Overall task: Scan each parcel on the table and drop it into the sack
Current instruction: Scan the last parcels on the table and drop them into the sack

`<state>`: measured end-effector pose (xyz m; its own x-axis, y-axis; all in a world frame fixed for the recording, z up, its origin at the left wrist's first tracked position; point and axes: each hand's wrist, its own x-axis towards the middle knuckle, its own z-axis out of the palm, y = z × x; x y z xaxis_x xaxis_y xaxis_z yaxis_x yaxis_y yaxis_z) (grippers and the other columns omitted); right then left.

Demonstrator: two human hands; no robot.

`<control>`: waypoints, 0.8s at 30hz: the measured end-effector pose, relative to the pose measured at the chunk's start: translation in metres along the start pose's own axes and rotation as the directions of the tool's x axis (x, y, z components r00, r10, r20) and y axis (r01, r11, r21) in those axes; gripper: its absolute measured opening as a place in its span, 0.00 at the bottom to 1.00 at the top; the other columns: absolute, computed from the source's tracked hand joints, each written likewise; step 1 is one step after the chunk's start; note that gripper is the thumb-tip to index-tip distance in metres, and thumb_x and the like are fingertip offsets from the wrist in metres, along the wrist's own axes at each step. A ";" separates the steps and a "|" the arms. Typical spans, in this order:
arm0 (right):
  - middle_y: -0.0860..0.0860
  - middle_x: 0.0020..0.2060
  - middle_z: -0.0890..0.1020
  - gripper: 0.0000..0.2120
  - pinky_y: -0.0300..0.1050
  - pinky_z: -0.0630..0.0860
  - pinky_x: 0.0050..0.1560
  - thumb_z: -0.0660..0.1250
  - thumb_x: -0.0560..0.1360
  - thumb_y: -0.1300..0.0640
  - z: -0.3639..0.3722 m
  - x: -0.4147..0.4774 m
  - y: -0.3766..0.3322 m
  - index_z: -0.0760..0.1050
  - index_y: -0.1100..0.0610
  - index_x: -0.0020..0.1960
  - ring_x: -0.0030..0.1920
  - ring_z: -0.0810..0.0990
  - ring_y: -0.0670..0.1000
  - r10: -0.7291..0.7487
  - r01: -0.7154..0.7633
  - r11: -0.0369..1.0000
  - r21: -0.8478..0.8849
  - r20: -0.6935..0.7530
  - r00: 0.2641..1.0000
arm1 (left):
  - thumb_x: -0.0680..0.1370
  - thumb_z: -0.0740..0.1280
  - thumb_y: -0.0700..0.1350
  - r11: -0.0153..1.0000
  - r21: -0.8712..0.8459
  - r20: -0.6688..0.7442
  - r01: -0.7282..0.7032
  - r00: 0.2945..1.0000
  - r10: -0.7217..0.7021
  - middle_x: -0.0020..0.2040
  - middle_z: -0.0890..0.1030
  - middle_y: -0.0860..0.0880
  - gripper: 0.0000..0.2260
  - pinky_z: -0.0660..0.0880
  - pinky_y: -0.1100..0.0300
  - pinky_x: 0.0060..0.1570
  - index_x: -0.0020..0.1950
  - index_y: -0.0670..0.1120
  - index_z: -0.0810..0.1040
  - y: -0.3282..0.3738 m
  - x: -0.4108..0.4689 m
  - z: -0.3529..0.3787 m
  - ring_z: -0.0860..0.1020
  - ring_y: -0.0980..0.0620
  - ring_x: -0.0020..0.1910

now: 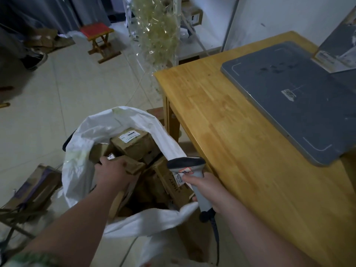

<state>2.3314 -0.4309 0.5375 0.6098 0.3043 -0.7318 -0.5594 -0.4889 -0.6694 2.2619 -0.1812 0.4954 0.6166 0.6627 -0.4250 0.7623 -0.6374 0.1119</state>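
Note:
A white sack (82, 151) stands open on the floor left of the wooden table (240, 151), filled with several brown cardboard parcels (134, 143). My left hand (112, 173) reaches into the sack's mouth and grips a small brown parcel (133, 165) lying on top of the others. My right hand (207, 189) holds a grey handheld barcode scanner (187, 164) by its handle over the sack's right rim, beside the table's edge. Its dark cable hangs down below my wrist.
A grey flat pad (289, 101) lies on the table, with a box (339, 47) at the far right corner. A red-topped stool (100, 41) stands on the tiled floor behind. Cardboard boxes (36, 187) lie on the floor left of the sack. A clear bag of filler (156, 29) hangs by the table's corner.

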 end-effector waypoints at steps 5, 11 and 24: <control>0.49 0.51 0.80 0.17 0.42 0.79 0.44 0.72 0.73 0.46 0.002 0.001 -0.008 0.75 0.51 0.59 0.49 0.79 0.49 -0.055 0.057 0.998 0.026 -0.081 0.995 | 0.73 0.71 0.53 0.991 0.045 0.079 -0.127 0.989 0.123 0.68 0.60 0.40 0.26 0.71 0.49 0.61 0.69 0.53 0.70 0.009 0.003 0.013 0.68 0.38 0.64; 0.50 0.50 0.81 0.16 0.43 0.79 0.45 0.71 0.74 0.50 -0.006 -0.008 -0.014 0.75 0.52 0.59 0.49 0.79 0.50 -0.077 0.086 0.993 0.081 -0.108 0.991 | 0.74 0.68 0.38 0.964 -0.027 0.014 -0.265 0.964 0.266 0.62 0.68 0.43 0.17 0.75 0.50 0.55 0.62 0.50 0.78 0.015 0.003 0.008 0.72 0.42 0.58; 0.52 0.46 0.82 0.07 0.45 0.78 0.40 0.72 0.74 0.53 -0.108 -0.090 0.007 0.77 0.52 0.51 0.48 0.82 0.52 -0.132 0.324 0.897 0.301 -0.518 0.845 | 0.78 0.66 0.44 0.632 -0.334 -0.103 -0.699 0.694 0.713 0.51 0.81 0.51 0.12 0.73 0.61 0.46 0.61 0.48 0.79 0.208 -0.086 -0.043 0.77 0.53 0.48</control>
<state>2.3334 -0.5498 0.6129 0.8800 -0.1019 -0.4640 -0.4728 -0.0939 -0.8762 2.3761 -0.3533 0.5940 0.9913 0.0458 -0.1230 0.1169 -0.7349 0.6680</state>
